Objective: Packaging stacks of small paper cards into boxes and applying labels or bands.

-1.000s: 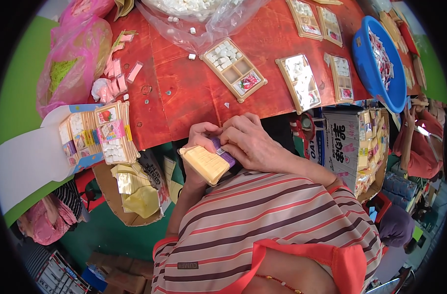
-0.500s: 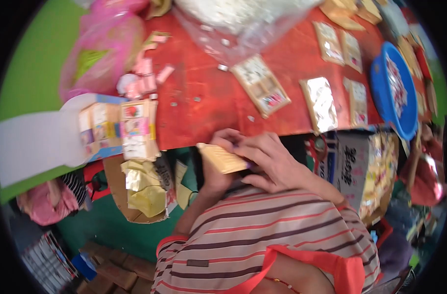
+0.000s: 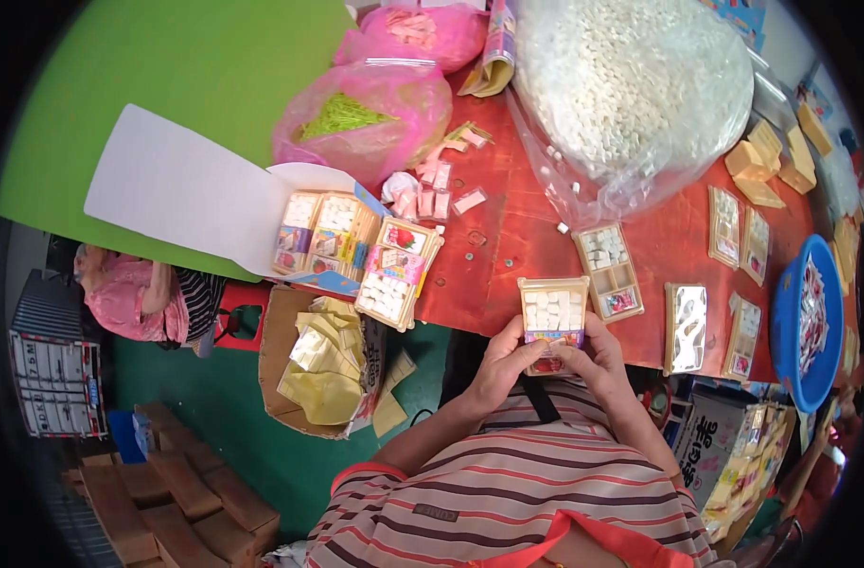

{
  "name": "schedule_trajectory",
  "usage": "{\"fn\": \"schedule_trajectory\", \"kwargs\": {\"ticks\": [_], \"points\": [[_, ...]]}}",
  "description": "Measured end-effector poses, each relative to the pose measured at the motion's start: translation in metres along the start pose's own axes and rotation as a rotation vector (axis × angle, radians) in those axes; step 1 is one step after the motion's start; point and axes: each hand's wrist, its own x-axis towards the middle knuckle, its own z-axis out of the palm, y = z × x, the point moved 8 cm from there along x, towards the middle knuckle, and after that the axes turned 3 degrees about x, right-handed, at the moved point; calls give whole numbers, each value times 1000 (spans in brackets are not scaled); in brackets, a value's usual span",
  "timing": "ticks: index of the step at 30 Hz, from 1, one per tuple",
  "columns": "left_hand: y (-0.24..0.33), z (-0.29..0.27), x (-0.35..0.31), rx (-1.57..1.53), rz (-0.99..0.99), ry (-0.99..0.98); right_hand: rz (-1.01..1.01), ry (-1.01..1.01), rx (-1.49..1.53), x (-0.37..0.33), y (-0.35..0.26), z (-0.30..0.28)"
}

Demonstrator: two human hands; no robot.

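Between my two hands, at the table's near edge, is a small tan tray [image 3: 553, 308] of white pieces with a purple printed band around its lower part. My left hand [image 3: 504, 367] grips its left side, the thumb pressed on the band. On the opposite side my right hand [image 3: 598, 364] holds it the same way, the two thumbs close together. Just beyond lies a sectioned tray [image 3: 610, 275] with white pieces, empty compartments and a small red-and-white packet. To the left, banded trays [image 3: 394, 273] lean against an open carton [image 3: 191, 194] filled with similar trays.
A large clear bag of white pieces [image 3: 631, 85] stands at the back. Pink bags [image 3: 366, 114] and small pink packets [image 3: 432, 194] are left of it. More trays [image 3: 686, 327] and a blue basin [image 3: 790, 322] lie right. A cardboard box [image 3: 279, 379] holds yellowish sheets.
The tray, earlier tilted with its plain tan surface showing, now faces up with its white pieces and band visible. Both hands now hold its sides. The whole view has shifted.
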Motion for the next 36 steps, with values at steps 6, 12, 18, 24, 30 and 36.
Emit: {"fn": "schedule_trajectory", "kwargs": {"ticks": [6, 12, 18, 24, 30, 36], "points": [[27, -14, -3, -52, 62, 46, -46, -37, 14, 23, 5, 9], [59, -70, -60, 386, 312, 505, 109, -35, 208, 57, 6, 40], [108, -168, -110, 437, 571, 1135, 132, -110, 388, 105, 10, 104], [73, -219, -90, 74, 276, 943, 204, -100, 325, 136, 31, 148], [61, -212, -81, 42, 225, 823, 147, -32, -61, 139, 34, 135], [61, -190, -60, 135, 135, 682, -10, 107, -472, 156, 42, 113]]}}
